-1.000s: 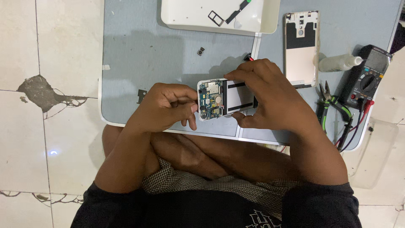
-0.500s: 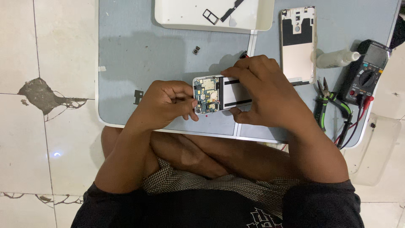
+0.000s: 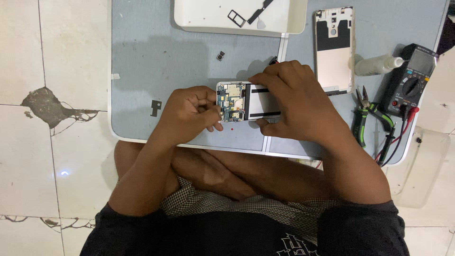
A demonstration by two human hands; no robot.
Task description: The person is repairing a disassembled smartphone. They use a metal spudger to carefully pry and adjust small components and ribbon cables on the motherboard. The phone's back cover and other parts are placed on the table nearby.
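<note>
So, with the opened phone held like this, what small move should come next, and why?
Probably keep the right hand steady on the opened phone while the left hand lifts gently at the exposed circuit board. The left fingertips already pinch at the board's edge, and the right hand covers the phone's other end on the grey mat.

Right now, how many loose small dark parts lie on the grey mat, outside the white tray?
2: a small dark square part below the white tray; a dark bracket-shaped piece beside the left hand. Hands may hide more.

Two hands [image 3: 189, 111], one opened phone [image 3: 246, 102], one multimeter [image 3: 410, 80]
</note>
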